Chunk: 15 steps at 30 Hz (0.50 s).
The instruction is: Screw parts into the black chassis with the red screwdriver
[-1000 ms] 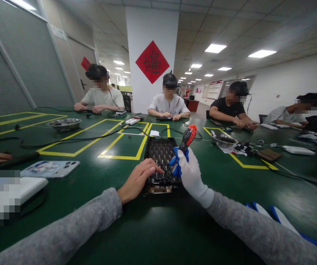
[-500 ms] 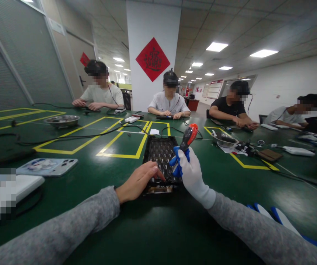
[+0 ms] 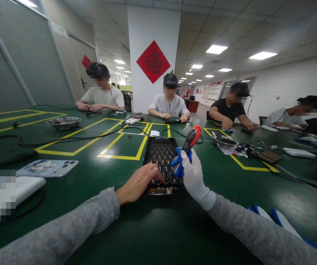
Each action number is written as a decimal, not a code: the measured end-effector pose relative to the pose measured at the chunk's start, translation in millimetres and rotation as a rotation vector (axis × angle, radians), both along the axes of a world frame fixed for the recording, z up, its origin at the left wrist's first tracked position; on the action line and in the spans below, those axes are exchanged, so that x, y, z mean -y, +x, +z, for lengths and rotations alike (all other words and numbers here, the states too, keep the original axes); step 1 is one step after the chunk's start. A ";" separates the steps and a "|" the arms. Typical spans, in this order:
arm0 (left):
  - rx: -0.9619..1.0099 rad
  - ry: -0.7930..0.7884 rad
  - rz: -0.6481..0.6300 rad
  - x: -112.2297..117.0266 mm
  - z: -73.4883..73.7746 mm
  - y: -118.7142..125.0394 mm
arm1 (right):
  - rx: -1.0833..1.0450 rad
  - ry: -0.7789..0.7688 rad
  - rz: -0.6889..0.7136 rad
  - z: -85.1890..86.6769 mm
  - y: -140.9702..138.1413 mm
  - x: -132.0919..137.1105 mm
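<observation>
My right hand point(image 3: 194, 178) is in a white knit glove with blue-dipped fingertips, its grip clamped round the black and red screwdriver point(image 3: 191, 139). The glossy, bulbous handle tilts up and away, and the thin metal shaft angles down to the near right part of the flat black rectangular panel point(image 3: 160, 151). That panel lies on the smooth green desk point(image 3: 153, 228) straight ahead. Its top is a grid of small holes, with a paler metallic strip at the near edge. My bare left hand point(image 3: 138, 183) rests on the panel's near left corner, fingers stretched out, grip loose and clamped on nothing. Yellow tape lines point(image 3: 119, 157) box the desk beyond. A shiny round metal bowl point(image 3: 63, 122) sits far left, a phone in a patterned case point(image 3: 48, 168) is nearer, and a white-and-blue glove point(image 3: 274, 218) lies limp by my right forearm.
</observation>
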<state>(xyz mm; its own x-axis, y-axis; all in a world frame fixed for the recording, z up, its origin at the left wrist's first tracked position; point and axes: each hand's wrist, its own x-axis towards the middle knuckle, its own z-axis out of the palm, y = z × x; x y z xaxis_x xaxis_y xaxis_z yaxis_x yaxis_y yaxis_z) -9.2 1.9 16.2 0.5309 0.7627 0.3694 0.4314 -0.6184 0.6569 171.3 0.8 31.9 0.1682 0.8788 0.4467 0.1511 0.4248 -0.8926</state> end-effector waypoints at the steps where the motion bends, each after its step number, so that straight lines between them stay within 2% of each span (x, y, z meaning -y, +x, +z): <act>1: 0.000 -0.003 0.005 -0.1 -0.2 -0.1 | -0.009 -0.001 0.000 -0.4 0.1 -0.6; 10: -0.012 -0.025 -0.015 0.5 0.9 0.1 | -0.092 -0.045 -0.039 -4.8 2.1 -9.9; 15: -0.011 -0.009 -0.008 -0.3 0.0 0.7 | -0.064 -0.033 -0.034 -4.9 1.7 -10.0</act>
<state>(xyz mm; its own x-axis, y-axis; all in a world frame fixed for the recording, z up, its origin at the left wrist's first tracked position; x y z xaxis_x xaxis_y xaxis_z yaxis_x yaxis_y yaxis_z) -8.4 2.2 16.2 0.5408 0.7616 0.3570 0.4335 -0.6161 0.6576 172.9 10.8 27.1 0.2259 0.8858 0.4053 0.1074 0.3909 -0.9142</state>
